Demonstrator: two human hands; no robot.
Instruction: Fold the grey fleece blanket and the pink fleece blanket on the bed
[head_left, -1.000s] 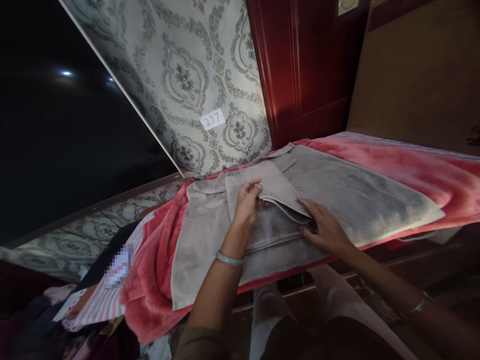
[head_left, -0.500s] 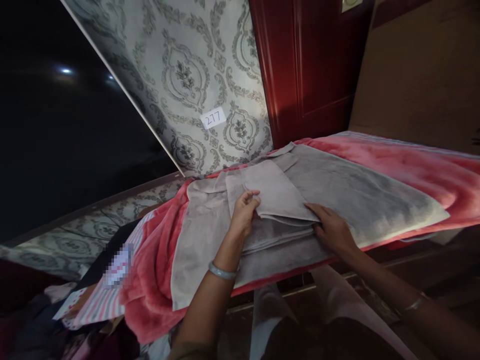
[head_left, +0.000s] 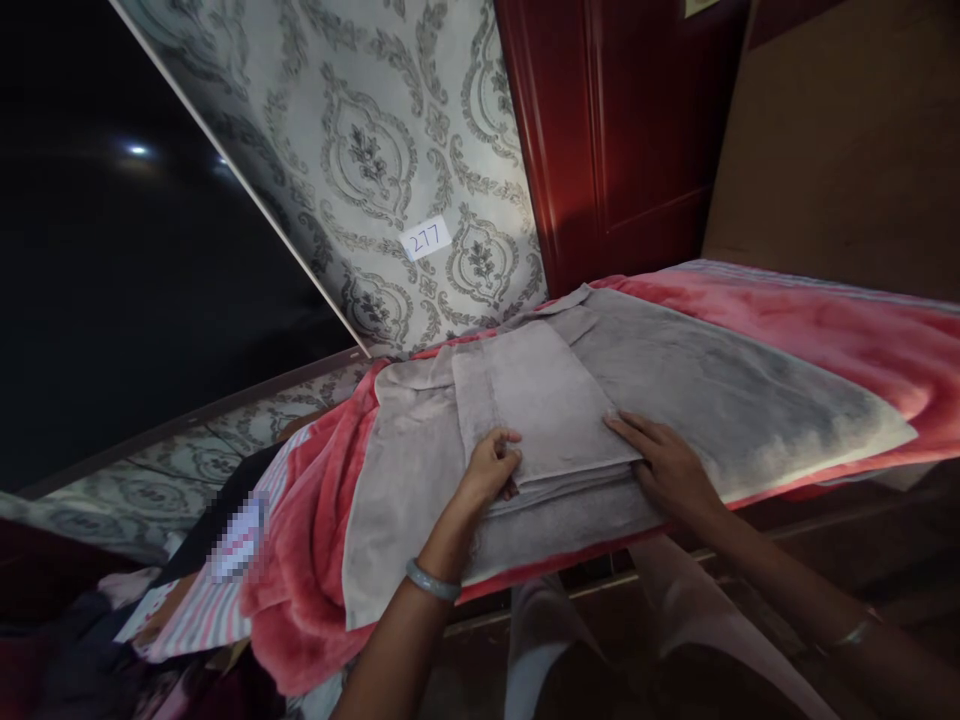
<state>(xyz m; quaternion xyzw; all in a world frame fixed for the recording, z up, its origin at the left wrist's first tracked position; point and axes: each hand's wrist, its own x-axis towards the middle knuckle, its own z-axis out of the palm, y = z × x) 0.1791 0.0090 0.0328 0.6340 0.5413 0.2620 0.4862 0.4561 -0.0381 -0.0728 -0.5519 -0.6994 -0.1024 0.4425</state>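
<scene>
A grey plush cloth [head_left: 409, 480] lies spread on a red plush blanket, with a lighter, folded section [head_left: 540, 400] of it layered in the middle. At the near left corner of that section is my left hand [head_left: 491, 470], its fingers curled in a pinch on the edge. My right hand [head_left: 671, 465] grips the right edge near the near corner, fingers over the top layer and thumb mostly hidden. Stacked folds show along the near edge between my hands.
The red blanket [head_left: 307, 560] with a striped underside drapes off the left end. Behind stand patterned wallpaper [head_left: 367, 160] with a "277" paper label [head_left: 425, 238], a red door [head_left: 622, 130] and a brown panel [head_left: 840, 150]. A dark screen [head_left: 135, 260] is at left.
The top folded layer has come down toward me, and its near edge now lies flatter over the layers beneath. My left hand has moved nearer to me; my right hand has barely shifted.
</scene>
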